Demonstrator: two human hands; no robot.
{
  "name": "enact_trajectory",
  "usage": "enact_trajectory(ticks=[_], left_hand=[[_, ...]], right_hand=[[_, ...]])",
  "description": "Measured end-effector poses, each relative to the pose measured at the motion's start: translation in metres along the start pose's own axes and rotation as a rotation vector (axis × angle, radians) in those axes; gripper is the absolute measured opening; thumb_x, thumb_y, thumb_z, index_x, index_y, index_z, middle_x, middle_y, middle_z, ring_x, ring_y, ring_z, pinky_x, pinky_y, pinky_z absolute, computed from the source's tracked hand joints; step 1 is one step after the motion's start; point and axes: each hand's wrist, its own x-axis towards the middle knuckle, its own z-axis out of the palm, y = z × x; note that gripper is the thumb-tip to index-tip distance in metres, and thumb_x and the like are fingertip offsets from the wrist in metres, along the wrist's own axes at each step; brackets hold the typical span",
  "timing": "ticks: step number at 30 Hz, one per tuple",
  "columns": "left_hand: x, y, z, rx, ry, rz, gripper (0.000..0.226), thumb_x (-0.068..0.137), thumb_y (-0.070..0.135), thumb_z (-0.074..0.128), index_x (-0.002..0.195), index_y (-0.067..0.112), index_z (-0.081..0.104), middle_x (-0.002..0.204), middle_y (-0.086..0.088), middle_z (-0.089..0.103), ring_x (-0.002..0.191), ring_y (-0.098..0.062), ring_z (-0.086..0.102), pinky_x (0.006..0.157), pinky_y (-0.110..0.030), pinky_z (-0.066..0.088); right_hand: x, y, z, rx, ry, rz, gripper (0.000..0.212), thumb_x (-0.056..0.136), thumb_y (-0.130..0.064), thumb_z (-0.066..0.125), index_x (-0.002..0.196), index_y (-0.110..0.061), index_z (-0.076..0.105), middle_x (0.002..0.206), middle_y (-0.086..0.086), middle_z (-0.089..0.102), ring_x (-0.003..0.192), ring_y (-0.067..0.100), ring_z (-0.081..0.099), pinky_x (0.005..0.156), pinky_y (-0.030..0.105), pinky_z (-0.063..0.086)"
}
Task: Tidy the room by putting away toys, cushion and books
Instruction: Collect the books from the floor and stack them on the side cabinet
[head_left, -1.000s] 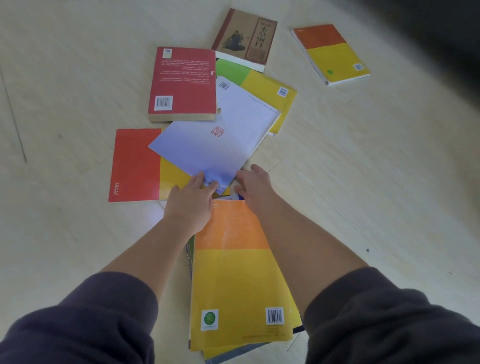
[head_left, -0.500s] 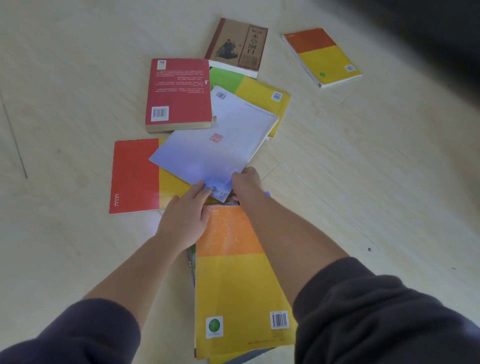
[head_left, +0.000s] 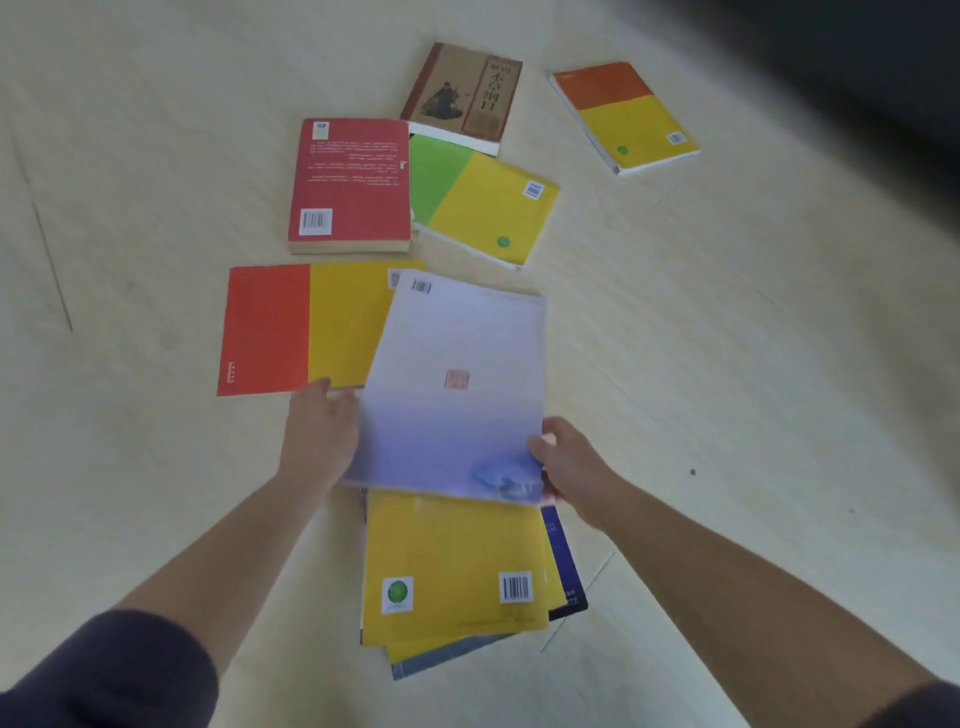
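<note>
A pale lilac book (head_left: 457, 374) is held at its near end between my left hand (head_left: 319, 436) and my right hand (head_left: 569, 467). Its near edge lies over a stack of books (head_left: 457, 561) topped by a yellow cover. Scattered on the floor beyond are a red-and-yellow book (head_left: 291, 327), a thick red book (head_left: 353, 182), a green-and-yellow book (head_left: 483, 202), a brown book (head_left: 465, 93) and an orange-and-yellow book (head_left: 623, 114).
Pale wood floor (head_left: 727, 338) surrounds the books on all sides. A dark blurred area (head_left: 857, 67) fills the top right corner. My dark sleeves sit at the bottom corners.
Both hands have pulled the lilac book toward me, off the green-and-yellow and red books, and turned it straighter. It now overlaps the near stack.
</note>
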Motion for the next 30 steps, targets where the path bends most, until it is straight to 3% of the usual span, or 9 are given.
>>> enact_trajectory(ticks=[3, 6, 9, 13, 17, 19, 22, 26, 30], left_hand=[[-0.036, -0.02, 0.017, 0.094, -0.078, -0.037, 0.022, 0.094, 0.018, 0.044, 0.102, 0.001, 0.056, 0.101, -0.016, 0.059, 0.102, -0.037, 0.056, 0.074, -0.034, 0.037], [-0.077, -0.029, 0.028, 0.095, -0.121, -0.089, 0.021, 0.09, 0.014, 0.047, 0.109, 0.006, 0.05, 0.104, -0.005, 0.054, 0.1, -0.028, 0.053, 0.079, -0.031, 0.034], [-0.109, -0.029, 0.036, 0.091, -0.141, -0.14, 0.031, 0.089, 0.012, 0.047, 0.12, 0.009, 0.044, 0.106, -0.005, 0.051, 0.095, -0.025, 0.048, 0.077, -0.031, 0.032], [-0.115, -0.016, 0.041, 0.022, -0.104, -0.273, 0.022, 0.09, 0.014, 0.049, 0.109, 0.002, 0.048, 0.092, -0.011, 0.053, 0.071, -0.023, 0.051, 0.056, -0.03, 0.031], [-0.098, -0.019, 0.035, -0.249, -0.128, -0.45, 0.023, 0.073, 0.024, 0.065, 0.072, 0.005, 0.05, 0.07, -0.011, 0.05, 0.056, -0.025, 0.047, 0.056, -0.029, 0.034], [-0.094, -0.024, 0.03, -0.367, -0.215, -0.455, 0.036, 0.067, 0.032, 0.075, 0.085, 0.005, 0.06, 0.079, -0.011, 0.062, 0.068, -0.03, 0.061, 0.062, -0.037, 0.047], [-0.097, -0.027, 0.035, -0.499, -0.348, -0.316, 0.059, 0.065, 0.029, 0.082, 0.116, 0.014, 0.057, 0.107, -0.006, 0.07, 0.09, -0.029, 0.07, 0.077, -0.041, 0.057], [-0.113, -0.016, 0.043, -0.573, -0.316, -0.237, 0.058, 0.057, 0.02, 0.075, 0.11, 0.021, 0.052, 0.104, -0.002, 0.07, 0.085, -0.024, 0.071, 0.068, -0.037, 0.056], [-0.128, 0.022, 0.042, -0.631, -0.39, -0.137, 0.06, 0.058, 0.013, 0.073, 0.115, 0.02, 0.054, 0.104, -0.005, 0.071, 0.08, -0.02, 0.072, 0.059, -0.031, 0.056]], right_hand=[[-0.03, 0.029, -0.009, -0.216, -0.107, 0.029, 0.008, 0.102, -0.015, 0.042, 0.107, -0.01, 0.046, 0.07, 0.01, 0.057, 0.039, 0.014, 0.056, 0.043, 0.026, 0.05], [-0.041, 0.046, -0.012, -0.421, -0.142, 0.055, 0.009, 0.096, -0.019, 0.046, 0.091, -0.011, 0.044, 0.07, 0.008, 0.057, 0.049, 0.018, 0.059, 0.056, 0.031, 0.051], [-0.035, 0.059, -0.014, -0.736, -0.049, -0.014, 0.027, 0.088, -0.036, 0.055, 0.088, -0.013, 0.041, 0.086, 0.005, 0.05, 0.073, 0.023, 0.05, 0.06, 0.03, 0.037], [-0.025, 0.058, -0.001, -0.408, 0.03, 0.046, 0.058, 0.083, -0.044, 0.066, 0.121, -0.009, 0.041, 0.115, 0.008, 0.054, 0.096, 0.023, 0.055, 0.074, 0.031, 0.044], [-0.015, 0.064, 0.007, -0.261, 0.129, 0.103, 0.07, 0.072, -0.051, 0.073, 0.118, -0.006, 0.047, 0.11, 0.005, 0.059, 0.095, 0.023, 0.062, 0.074, 0.033, 0.051], [-0.011, 0.067, 0.004, -0.209, 0.112, 0.106, 0.062, 0.072, -0.052, 0.074, 0.111, -0.006, 0.057, 0.102, 0.004, 0.066, 0.088, 0.021, 0.065, 0.07, 0.031, 0.051], [-0.008, 0.069, -0.004, -0.185, 0.066, 0.055, 0.045, 0.078, -0.047, 0.073, 0.102, -0.009, 0.066, 0.097, 0.005, 0.071, 0.091, 0.024, 0.068, 0.077, 0.034, 0.053], [-0.01, 0.082, -0.014, -0.077, 0.049, 0.021, 0.045, 0.075, -0.047, 0.076, 0.106, -0.015, 0.067, 0.099, 0.001, 0.071, 0.092, 0.021, 0.068, 0.085, 0.036, 0.055], [-0.026, 0.099, -0.04, 0.379, -0.021, 0.058, 0.064, 0.067, -0.039, 0.085, 0.117, -0.008, 0.06, 0.108, 0.009, 0.072, 0.096, 0.028, 0.07, 0.088, 0.046, 0.056]])
